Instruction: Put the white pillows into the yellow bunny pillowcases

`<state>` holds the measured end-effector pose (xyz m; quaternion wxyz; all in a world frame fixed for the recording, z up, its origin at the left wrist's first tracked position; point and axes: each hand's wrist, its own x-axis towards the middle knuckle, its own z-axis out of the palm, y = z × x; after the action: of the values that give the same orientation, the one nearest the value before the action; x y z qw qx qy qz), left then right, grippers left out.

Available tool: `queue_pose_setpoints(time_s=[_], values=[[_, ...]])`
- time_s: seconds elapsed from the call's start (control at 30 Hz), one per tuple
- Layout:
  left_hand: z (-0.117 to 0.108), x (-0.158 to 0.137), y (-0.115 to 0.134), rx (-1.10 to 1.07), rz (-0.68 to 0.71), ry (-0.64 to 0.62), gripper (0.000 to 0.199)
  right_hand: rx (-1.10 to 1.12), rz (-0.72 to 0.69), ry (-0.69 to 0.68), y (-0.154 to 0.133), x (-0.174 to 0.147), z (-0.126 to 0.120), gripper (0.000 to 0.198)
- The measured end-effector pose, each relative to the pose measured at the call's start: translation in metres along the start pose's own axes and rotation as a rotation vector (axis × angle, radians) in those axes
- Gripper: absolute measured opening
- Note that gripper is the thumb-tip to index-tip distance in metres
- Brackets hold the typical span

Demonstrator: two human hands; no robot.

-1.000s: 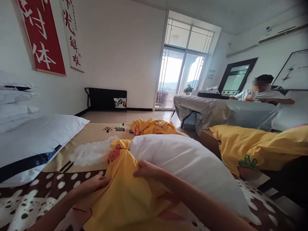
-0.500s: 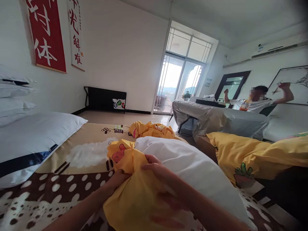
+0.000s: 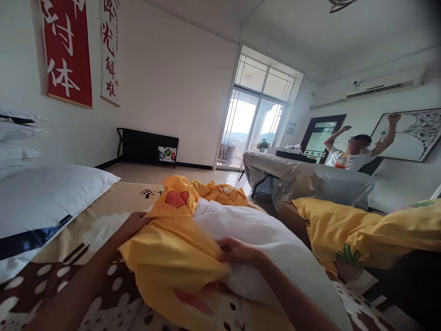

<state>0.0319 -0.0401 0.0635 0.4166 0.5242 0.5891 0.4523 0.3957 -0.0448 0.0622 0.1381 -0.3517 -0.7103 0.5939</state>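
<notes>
A yellow pillowcase (image 3: 172, 243) printed with a rabbit and pink shapes lies bunched over the near left part of a plump white pillow (image 3: 275, 250). On its left side my left hand (image 3: 137, 224) is closed on the fabric, fingertips partly hidden by the cloth. My right hand (image 3: 237, 252) pinches the case's right edge, just above the white pillow. Between both hands the cloth is stretched. The pillow's right part shows uncovered. Behind it lies a crumpled heap of yellow cloth (image 3: 225, 194).
The patterned bedsheet (image 3: 113, 280) spreads underneath. White pillows with a dark band (image 3: 51, 202) stand at the left. At right lies a yellow-covered pillow (image 3: 344, 225) with a pineapple-like print. Beyond, a person (image 3: 354, 154) sits with raised arms at a plastic-covered table (image 3: 310, 177).
My hands have moved apart, the left one outward to the left and the right one slightly down and right. The pillowcase has spread wider between them. The seated person's arms are raised higher.
</notes>
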Motion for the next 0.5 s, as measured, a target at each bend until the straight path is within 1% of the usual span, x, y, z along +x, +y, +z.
queue_pose_setpoints(time_s=[0.07, 0.13, 0.17, 0.23, 0.27, 0.3, 0.33, 0.4, 0.43, 0.5], values=[[0.0, -0.001, -0.038, 0.001, -0.065, -0.01, 0.038, -0.064, 0.016, 0.163, 0.008, 0.004, -0.006, 0.033], [0.0, -0.001, -0.067, -0.001, -0.105, -0.031, 0.035, -0.181, 0.016, 0.331, 0.002, 0.01, -0.01, 0.025], [-0.001, -0.001, -0.076, 0.001, -0.112, -0.047, 0.035, -0.268, 0.018, 0.401, -0.003, 0.014, -0.01, 0.02], [-0.005, 0.0, -0.085, 0.009, -0.12, -0.085, 0.037, -0.48, 0.019, 0.537, -0.016, 0.024, -0.004, 0.009], [-0.009, 0.0, -0.087, 0.021, -0.131, -0.108, 0.037, -0.582, 0.02, 0.595, -0.023, 0.03, 0.001, 0.008], [-0.013, -0.001, -0.088, 0.036, -0.15, -0.133, 0.038, -0.666, 0.015, 0.637, -0.03, 0.035, 0.008, 0.013], [-0.017, -0.003, -0.088, 0.05, -0.175, -0.155, 0.038, -0.726, -0.004, 0.656, -0.038, 0.041, 0.017, 0.018], [-0.023, -0.008, -0.088, 0.072, -0.24, -0.198, 0.036, -0.777, -0.094, 0.639, -0.055, 0.052, 0.038, 0.025], [-0.024, -0.011, -0.088, 0.07, -0.266, -0.212, 0.036, -0.771, -0.153, 0.621, -0.065, 0.057, 0.05, 0.025], [-0.021, -0.016, -0.086, 0.001, -0.269, -0.204, 0.035, -0.731, -0.259, 0.58, -0.081, 0.071, 0.078, 0.022]])
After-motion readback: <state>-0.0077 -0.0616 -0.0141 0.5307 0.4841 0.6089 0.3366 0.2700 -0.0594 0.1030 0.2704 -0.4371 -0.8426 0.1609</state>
